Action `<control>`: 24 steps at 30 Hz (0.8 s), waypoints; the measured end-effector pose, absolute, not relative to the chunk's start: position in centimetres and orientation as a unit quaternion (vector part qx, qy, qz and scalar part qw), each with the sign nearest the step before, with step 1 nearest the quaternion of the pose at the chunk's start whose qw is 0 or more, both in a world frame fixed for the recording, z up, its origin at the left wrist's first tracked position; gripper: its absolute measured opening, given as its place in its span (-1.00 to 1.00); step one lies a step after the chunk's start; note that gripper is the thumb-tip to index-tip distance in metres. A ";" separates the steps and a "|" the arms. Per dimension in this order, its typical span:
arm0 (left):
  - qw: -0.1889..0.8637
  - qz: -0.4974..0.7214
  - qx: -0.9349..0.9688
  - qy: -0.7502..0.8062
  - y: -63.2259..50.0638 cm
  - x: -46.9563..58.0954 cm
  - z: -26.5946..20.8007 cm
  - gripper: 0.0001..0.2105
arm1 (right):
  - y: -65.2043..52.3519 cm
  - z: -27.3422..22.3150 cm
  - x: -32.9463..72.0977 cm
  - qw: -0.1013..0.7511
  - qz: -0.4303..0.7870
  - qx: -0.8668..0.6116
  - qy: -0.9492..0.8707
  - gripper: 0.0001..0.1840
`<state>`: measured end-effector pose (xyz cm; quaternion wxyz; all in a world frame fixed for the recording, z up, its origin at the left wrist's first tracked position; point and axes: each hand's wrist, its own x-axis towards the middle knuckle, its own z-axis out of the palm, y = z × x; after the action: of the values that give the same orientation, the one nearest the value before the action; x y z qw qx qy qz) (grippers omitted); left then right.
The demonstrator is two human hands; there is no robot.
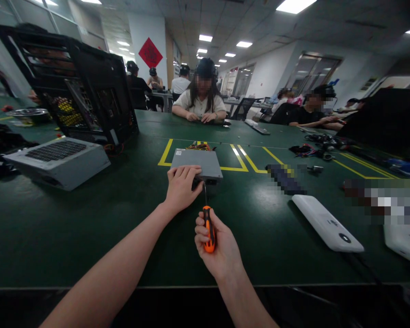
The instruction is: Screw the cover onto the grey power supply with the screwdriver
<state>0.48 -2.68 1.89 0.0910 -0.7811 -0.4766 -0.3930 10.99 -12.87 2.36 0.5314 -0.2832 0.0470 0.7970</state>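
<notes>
A grey computer power supply [201,161] lies on the green table in front of me, bunched coloured cables [202,146] at its far side. My left hand [183,184] grips its near left edge, fingers over the top and thumb low by the near face. In my right hand [217,241] is a screwdriver [209,230] with an orange and black handle, the fingers wrapped around it. Its thin shaft points away from me and reaches the near face, close to my left thumb. Whether the tip sits in a screw, I cannot make out.
To the left stand a black computer case [85,91] and another grey power supply [59,161]. White devices [328,223] and loose cables [310,148] lie to the right. Yellow tape [241,159] marks the table [150,241]. A person [200,98] sits across from me.
</notes>
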 end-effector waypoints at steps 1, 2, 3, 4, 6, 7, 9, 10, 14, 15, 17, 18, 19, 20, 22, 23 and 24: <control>0.091 -0.393 -0.781 -0.476 -2.7 0.5 1.9 -0.79 | -12.8 2.3 11.0 0.523 0.804 -0.278 0.046 -0.73; 0.091 -0.393 -0.782 -0.475 -2.7 0.5 1.9 -0.79 | -12.8 2.3 11.0 0.515 0.811 -0.273 0.046 -0.72; 0.091 -0.392 -0.783 -0.475 -2.7 0.5 1.9 -0.79 | -12.8 2.3 11.0 0.511 0.815 -0.268 0.048 -0.71; 0.091 -0.391 -0.783 -0.475 -2.7 0.5 1.9 -0.79 | -12.8 2.4 11.0 0.511 0.817 -0.263 0.052 -0.72; 0.089 -0.388 -0.783 -0.478 -2.7 0.5 2.0 -0.79 | -12.8 2.5 11.0 0.518 0.813 -0.258 0.065 -0.75; 0.088 -0.386 -0.782 -0.480 -2.7 0.5 2.0 -0.78 | -12.8 2.5 11.0 0.525 0.808 -0.257 0.070 -0.77; 0.087 -0.384 -0.782 -0.483 -2.7 0.5 2.0 -0.77 | -12.8 2.7 11.1 0.536 0.800 -0.259 0.072 -0.82; 0.086 -0.385 -0.783 -0.482 -2.7 0.5 2.0 -0.77 | -12.9 2.8 11.1 0.538 0.799 -0.259 0.069 -0.82; 0.086 -0.389 -0.782 -0.479 -2.7 0.4 2.0 -0.77 | -12.9 3.2 11.2 0.515 0.814 -0.264 0.048 -0.77; 0.086 -0.390 -0.781 -0.481 -2.7 0.4 2.0 -0.77 | -12.9 3.2 11.1 0.512 0.815 -0.267 0.042 -0.76; 0.086 -0.390 -0.779 -0.483 -2.7 0.4 2.0 -0.78 | -12.9 3.1 11.0 0.520 0.808 -0.273 0.033 -0.77; 0.086 -0.389 -0.780 -0.483 -2.7 0.4 2.0 -0.78 | -12.9 3.1 11.0 0.529 0.802 -0.276 0.031 -0.80; 0.086 -0.389 -0.780 -0.482 -2.8 0.4 2.1 -0.79 | -12.9 3.0 11.0 0.537 0.796 -0.278 0.030 -0.82; 0.086 -0.389 -0.782 -0.480 -2.8 0.4 2.1 -0.79 | -12.9 2.9 11.0 0.544 0.791 -0.278 0.032 -0.84; 0.086 -0.391 -0.782 -0.478 -2.8 0.4 2.1 -0.80 | -12.9 2.9 11.0 0.550 0.788 -0.273 0.040 -0.84; 0.086 -0.392 -0.781 -0.478 -2.8 0.4 2.2 -0.80 | -12.9 2.9 11.0 0.546 0.792 -0.270 0.044 -0.83; 0.086 -0.394 -0.780 -0.478 -2.8 0.4 2.1 -0.79 | -12.9 2.9 11.0 0.540 0.796 -0.269 0.045 -0.82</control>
<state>0.41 -2.81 2.15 0.0857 -0.7803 -0.4784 -0.3937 11.04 -12.86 2.85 0.5399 -0.2688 0.0455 0.7964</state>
